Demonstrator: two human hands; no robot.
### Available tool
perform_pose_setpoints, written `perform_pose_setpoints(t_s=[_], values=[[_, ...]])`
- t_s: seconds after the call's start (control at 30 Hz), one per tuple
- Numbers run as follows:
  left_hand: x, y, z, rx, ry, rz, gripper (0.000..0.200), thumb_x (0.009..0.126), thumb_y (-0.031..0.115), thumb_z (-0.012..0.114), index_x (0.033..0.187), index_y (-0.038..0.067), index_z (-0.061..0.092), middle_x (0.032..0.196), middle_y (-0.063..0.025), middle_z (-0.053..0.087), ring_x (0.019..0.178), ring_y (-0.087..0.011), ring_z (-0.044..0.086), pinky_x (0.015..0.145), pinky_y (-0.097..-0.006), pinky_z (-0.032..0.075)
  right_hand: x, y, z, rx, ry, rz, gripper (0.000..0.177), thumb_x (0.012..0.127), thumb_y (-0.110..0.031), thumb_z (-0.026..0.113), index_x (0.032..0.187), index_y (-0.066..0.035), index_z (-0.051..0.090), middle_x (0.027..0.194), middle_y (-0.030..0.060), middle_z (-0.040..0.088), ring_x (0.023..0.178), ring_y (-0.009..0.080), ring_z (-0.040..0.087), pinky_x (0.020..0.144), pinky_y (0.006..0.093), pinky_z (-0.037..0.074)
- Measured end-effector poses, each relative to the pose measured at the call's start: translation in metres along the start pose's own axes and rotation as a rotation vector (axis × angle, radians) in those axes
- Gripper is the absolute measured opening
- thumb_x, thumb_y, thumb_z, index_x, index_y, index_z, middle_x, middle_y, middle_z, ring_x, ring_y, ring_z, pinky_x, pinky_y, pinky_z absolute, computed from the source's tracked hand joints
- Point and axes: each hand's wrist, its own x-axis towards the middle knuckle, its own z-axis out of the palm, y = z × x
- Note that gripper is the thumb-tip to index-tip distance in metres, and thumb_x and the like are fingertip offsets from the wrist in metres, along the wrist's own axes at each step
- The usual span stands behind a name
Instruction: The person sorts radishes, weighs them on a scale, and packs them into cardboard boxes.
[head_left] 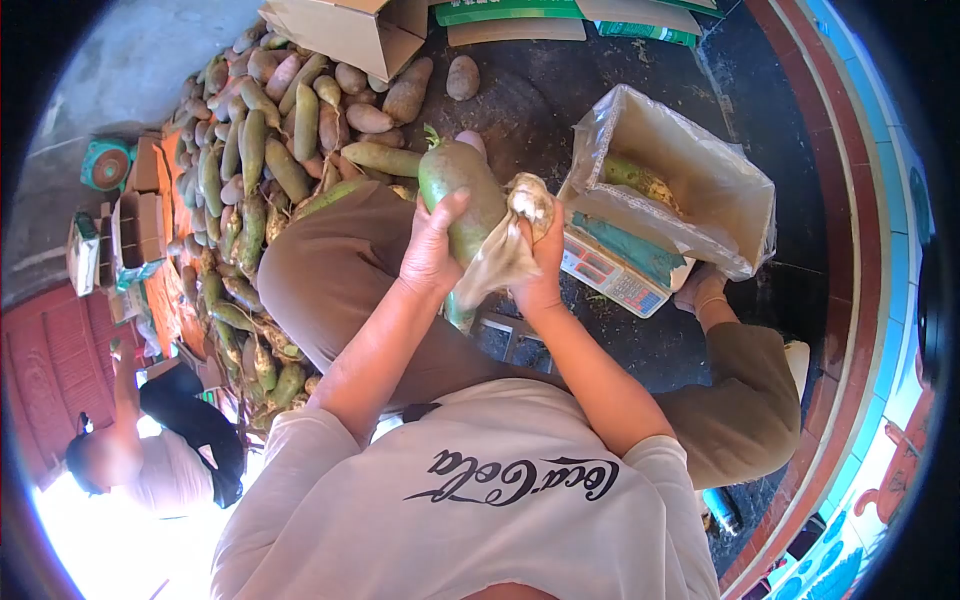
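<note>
My left hand (pixel 432 245) is wrapped round a large green radish (pixel 470 185), which is tilted above my lap with its leafy stub at the top. In my right hand (pixel 541 262) is a bunched, dirty whitish cloth (pixel 502 265). The cloth lies against the radish's right side, and part of it hangs down below. To the right, a carton lined with clear plastic (pixel 725 215) stands on a digital scale (pixel 605 277). Inside the carton lies another green radish (pixel 640 183).
A big heap of green radishes (pixel 252 150) and reddish-brown roots (pixel 408 92) covers the floor at left. An open cardboard box (pixel 345 35) stands at the top, beside flattened green cartons (pixel 510 12). Another person (pixel 160 455) is at lower left.
</note>
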Motion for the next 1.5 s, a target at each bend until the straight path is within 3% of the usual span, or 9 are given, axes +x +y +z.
perform_pose_setpoints(t_s=[0.13, 0.3, 0.5, 0.67, 0.73, 1.07, 1.2, 1.4, 1.5], values=[[0.002, 0.008, -0.013, -0.126, -0.075, -0.113, 0.067, 0.075, 0.033, 0.067, 0.127, 0.003, 0.037, 0.119, -0.0129, 0.049, 0.11, -0.0272, 0.048, 0.098, -0.0405, 0.037, 0.008, 0.009, -0.014, 0.269, -0.121, 0.374, 0.043, 0.082, -0.006, 0.054, 0.121, 0.0, 0.038, 0.106, 0.0149, 0.053, 0.1, 0.0257, 0.052, 0.092, 0.0348, 0.04], [0.0, 0.011, -0.008, -0.069, -0.105, -0.039, 0.069, 0.074, 0.024, 0.072, 0.128, 0.005, 0.034, 0.118, -0.0101, 0.048, 0.107, -0.0212, 0.05, 0.091, -0.0357, 0.044, -0.014, -0.034, -0.007, -0.6, -0.334, -0.45, 0.058, 0.074, -0.019, 0.065, 0.123, -0.001, 0.04, 0.114, 0.0185, 0.048, 0.104, 0.0281, 0.049, 0.093, 0.0381, 0.039], [-0.011, -0.002, -0.007, 0.088, -0.117, 0.11, 0.068, 0.074, 0.018, 0.072, 0.129, 0.007, 0.034, 0.11, -0.007, 0.052, 0.103, -0.0169, 0.051, 0.09, -0.0328, 0.043, 0.019, -0.017, 0.005, 0.181, -0.111, 0.101, 0.035, 0.081, -0.008, 0.054, 0.114, 0.0, 0.045, 0.107, 0.0176, 0.05, 0.101, 0.0283, 0.051, 0.09, 0.0372, 0.04], [-0.009, 0.008, -0.007, -0.046, -0.089, -0.056, 0.074, 0.072, 0.021, 0.074, 0.131, 0.006, 0.032, 0.119, -0.0073, 0.047, 0.108, -0.0171, 0.047, 0.093, -0.0322, 0.04, 0.034, -0.009, -0.019, -0.186, -0.388, 0.121, 0.029, 0.085, -0.011, 0.053, 0.112, -0.001, 0.048, 0.111, 0.0168, 0.053, 0.104, 0.0265, 0.052, 0.092, 0.0373, 0.041], [0.0, -0.005, -0.016, 0.197, -0.148, 0.097, 0.074, 0.075, 0.023, 0.073, 0.133, 0.007, 0.03, 0.121, -0.0085, 0.048, 0.11, -0.0185, 0.048, 0.095, -0.0341, 0.039, 0.006, -0.051, -0.011, -0.566, -0.315, -0.593, 0.056, 0.077, -0.019, 0.064, 0.123, -0.003, 0.038, 0.116, 0.0206, 0.049, 0.109, 0.0328, 0.049, 0.102, 0.0386, 0.034], [-0.014, -0.002, -0.003, 0.268, -0.251, 0.102, 0.075, 0.071, 0.012, 0.074, 0.132, 0.003, 0.031, 0.118, -0.0082, 0.049, 0.108, -0.0164, 0.048, 0.093, -0.0313, 0.04, 0.049, -0.048, 0.002, 0.507, -0.141, 0.265, 0.023, 0.088, -0.024, 0.055, 0.103, -0.006, 0.054, 0.092, 0.0043, 0.06, 0.087, 0.0144, 0.058, 0.075, 0.0302, 0.049], [-0.006, -0.001, 0.001, 0.39, -0.194, 0.162, 0.074, 0.069, 0.015, 0.075, 0.129, 0.001, 0.033, 0.116, -0.0087, 0.05, 0.106, -0.0144, 0.049, 0.093, -0.0297, 0.04, 0.05, -0.091, 0.005, -0.797, -0.445, -0.268, 0.034, 0.075, -0.014, 0.059, 0.106, -0.001, 0.054, 0.094, 0.01, 0.06, 0.089, 0.0224, 0.058, 0.081, 0.027, 0.044], [-0.015, -0.001, 0.003, 0.438, -0.32, 0.14, 0.071, 0.069, 0.017, 0.075, 0.127, 0.003, 0.037, 0.117, -0.0077, 0.051, 0.108, -0.0158, 0.049, 0.095, -0.0312, 0.04, 0.052, -0.05, -0.005, 0.395, -0.17, 0.454, 0.035, 0.084, -0.013, 0.056, 0.116, 0.0, 0.046, 0.104, 0.0097, 0.058, 0.088, 0.0195, 0.059, 0.084, 0.0322, 0.047], [-0.009, 0.0, -0.004, 0.15, -0.296, -0.086, 0.083, 0.068, 0.028, 0.075, 0.132, 0.003, 0.029, 0.123, -0.0095, 0.047, 0.115, -0.0206, 0.045, 0.098, -0.0358, 0.038, 0.035, -0.052, -0.016, 0.463, -0.21, 0.305, 0.033, 0.085, -0.008, 0.052, 0.117, -0.001, 0.046, 0.107, 0.0103, 0.056, 0.094, 0.0192, 0.058, 0.086, 0.0323, 0.046]])
